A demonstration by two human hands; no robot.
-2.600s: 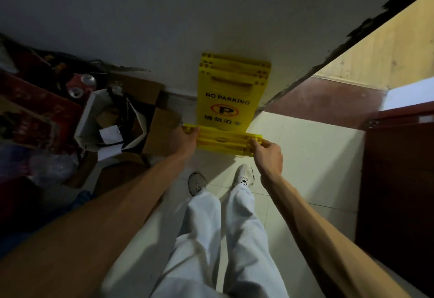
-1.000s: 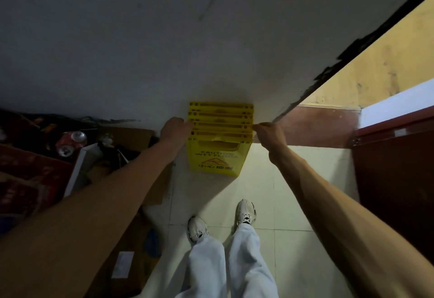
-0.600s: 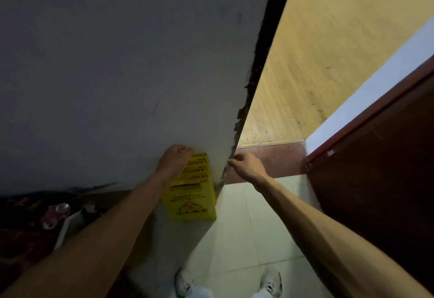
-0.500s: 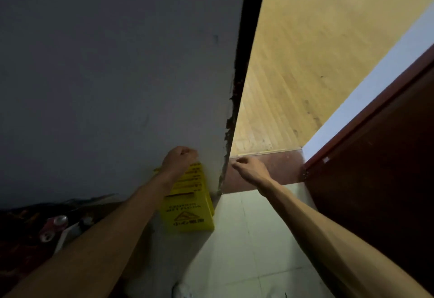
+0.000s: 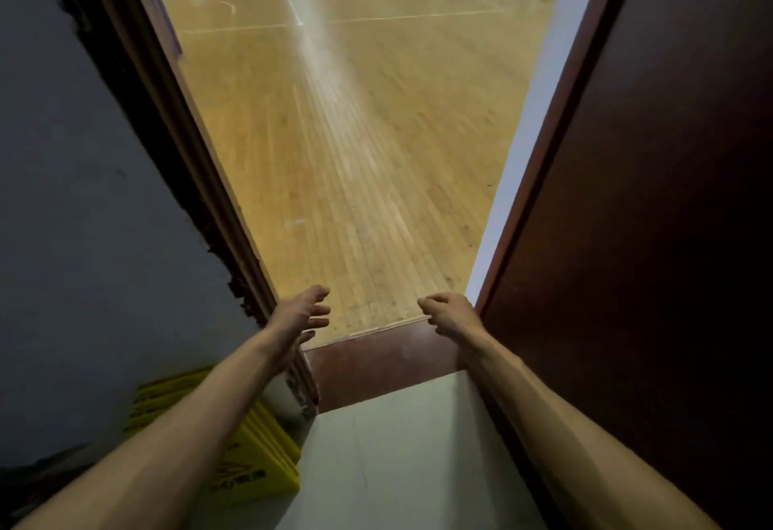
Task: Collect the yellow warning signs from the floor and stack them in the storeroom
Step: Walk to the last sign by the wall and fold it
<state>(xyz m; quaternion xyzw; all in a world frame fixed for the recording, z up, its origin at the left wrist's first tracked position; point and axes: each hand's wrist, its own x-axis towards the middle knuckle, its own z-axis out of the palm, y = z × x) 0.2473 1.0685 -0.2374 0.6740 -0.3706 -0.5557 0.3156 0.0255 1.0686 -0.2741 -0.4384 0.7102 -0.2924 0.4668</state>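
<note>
A stack of folded yellow warning signs [image 5: 259,467] leans against the grey wall at the lower left, partly hidden behind my left forearm. My left hand [image 5: 303,314] is raised in front of the doorway with its fingers spread and nothing in it. My right hand [image 5: 449,314] hangs level with it, fingers loosely curled and holding nothing. Both hands are well clear of the signs.
An open doorway leads onto a wide wooden hall floor [image 5: 355,132]. A dark red door [image 5: 648,216] stands open on the right. The grey wall [image 5: 83,237] and a chipped door frame [image 5: 200,178] bound the left. A red-brown threshold [image 5: 376,362] crosses the pale tiled floor [image 5: 397,467].
Both hands have let go of the sign stack and lifted away from it. My view has swung up and right from the wall toward the open doorway.
</note>
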